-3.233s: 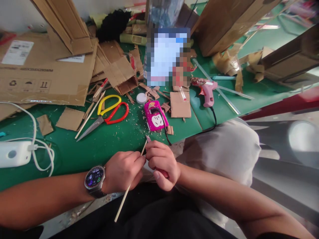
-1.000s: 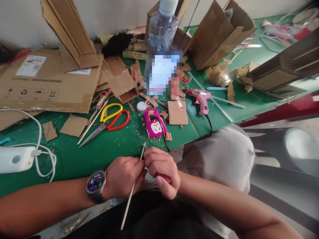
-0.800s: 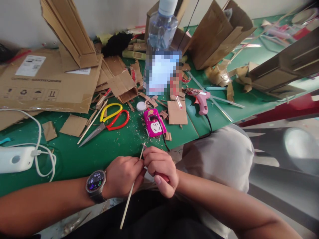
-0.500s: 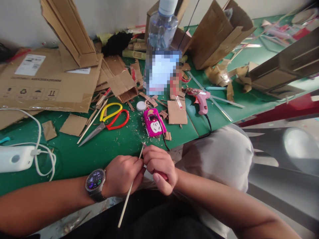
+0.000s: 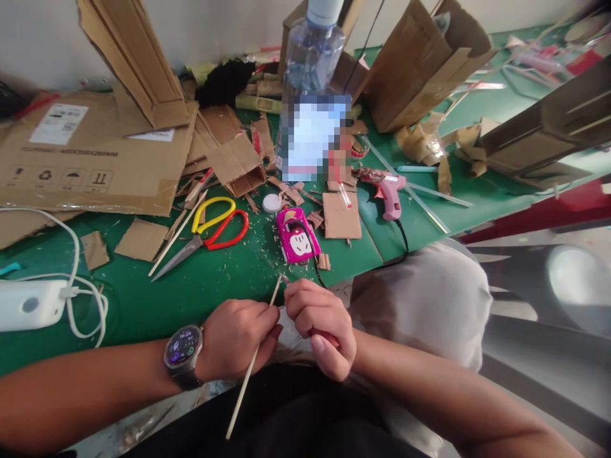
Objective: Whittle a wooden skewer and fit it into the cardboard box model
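Observation:
My left hand (image 5: 236,337), with a watch on its wrist, is closed round a thin wooden stick (image 5: 244,388) that slants from my lap up past the table edge. My right hand (image 5: 322,324) is clenched on a red-handled tool (image 5: 324,335); a small blade tip shows at the stick's upper end (image 5: 285,278). The two hands are almost touching, just in front of the green table (image 5: 200,286). Fine wood shavings lie on the green surface ahead of them.
On the table lie yellow-and-red scissors (image 5: 210,222), a pink car-shaped socket (image 5: 298,235), a pink glue gun (image 5: 389,191) with its cord, a water bottle (image 5: 312,57), cardboard sheets and scraps (image 5: 95,146), and a white power strip (image 5: 28,304) at the left.
My right hand has shifted slightly right and away from the left, so a small gap opens at the stick's tip. The stick and left hand stay almost in place.

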`<act>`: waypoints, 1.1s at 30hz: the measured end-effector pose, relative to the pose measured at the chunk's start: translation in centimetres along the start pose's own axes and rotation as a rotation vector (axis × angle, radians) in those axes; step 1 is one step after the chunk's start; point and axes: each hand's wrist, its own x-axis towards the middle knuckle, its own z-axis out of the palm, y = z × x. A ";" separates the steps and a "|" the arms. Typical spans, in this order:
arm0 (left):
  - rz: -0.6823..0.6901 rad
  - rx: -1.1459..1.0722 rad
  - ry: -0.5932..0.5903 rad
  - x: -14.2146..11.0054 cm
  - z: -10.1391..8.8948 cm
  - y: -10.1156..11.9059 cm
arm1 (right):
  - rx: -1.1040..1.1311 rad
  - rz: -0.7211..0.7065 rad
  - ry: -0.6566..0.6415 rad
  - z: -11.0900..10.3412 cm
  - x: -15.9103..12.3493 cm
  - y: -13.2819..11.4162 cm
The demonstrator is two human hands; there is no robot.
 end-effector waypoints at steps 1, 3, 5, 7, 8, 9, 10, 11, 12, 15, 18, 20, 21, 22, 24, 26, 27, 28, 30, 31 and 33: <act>0.002 -0.001 0.003 0.0 0.0 0.0 | 0.006 -0.002 -0.003 0.0 0.0 -0.1; 0.005 -0.003 0.012 0.1 0.0 0.0 | 0.012 0.001 -0.015 0.1 0.0 -0.1; 0.009 -0.004 0.019 0.1 0.0 0.0 | 0.008 0.008 -0.023 0.3 0.0 -0.1; 0.009 -0.006 0.023 0.1 0.0 0.0 | 0.001 0.018 -0.024 0.3 0.0 -0.2; 0.009 -0.008 0.026 0.1 0.0 0.0 | -0.002 0.024 -0.023 0.4 0.0 -0.3; 0.011 -0.010 0.030 0.1 0.0 0.0 | -0.003 0.032 -0.025 0.4 0.0 -0.3; 0.011 -0.010 0.034 0.1 0.0 0.0 | -0.003 0.040 -0.026 0.4 0.0 -0.4; 0.012 -0.011 0.035 0.1 0.0 0.0 | -0.001 0.048 -0.027 0.3 -0.1 -0.5; 0.013 -0.010 0.035 0.1 0.0 0.0 | 0.001 0.055 -0.026 0.3 -0.1 -0.5; 0.013 -0.007 0.034 0.2 0.0 0.1 | 0.005 0.063 -0.021 0.4 -0.1 -0.5; 0.015 -0.004 0.038 0.2 0.0 0.0 | 0.010 0.049 -0.012 0.6 0.0 -0.3; 0.012 -0.003 0.033 0.1 0.1 0.0 | 0.004 0.041 -0.005 0.8 0.1 -0.2; 0.010 -0.004 0.028 0.1 0.1 0.0 | -0.005 0.044 -0.010 0.8 0.1 -0.1; 0.007 -0.007 0.020 0.1 0.1 -0.1 | -0.015 0.052 -0.018 0.9 0.1 -0.1; 0.006 -0.013 0.007 0.1 0.1 -0.1 | -0.033 0.065 -0.036 0.9 0.1 -0.1; 0.004 -0.011 0.003 0.1 0.0 -0.1 | -0.041 0.062 -0.046 1.0 0.1 0.0; 0.003 -0.008 0.005 0.1 0.0 -0.1 | -0.044 0.054 -0.044 1.0 0.0 0.0; 0.004 -0.005 0.007 0.1 0.0 -0.1 | -0.047 0.047 -0.043 1.0 0.0 0.1; 0.011 -0.002 0.009 0.1 -0.1 0.0 | -0.057 0.038 -0.044 1.0 0.0 0.2; 0.014 -0.001 0.011 0.1 -0.1 0.0 | -0.062 0.035 -0.046 1.0 -0.1 0.3; 0.019 -0.001 0.013 0.1 -0.1 0.0 | -0.070 0.027 -0.049 1.0 -0.1 0.4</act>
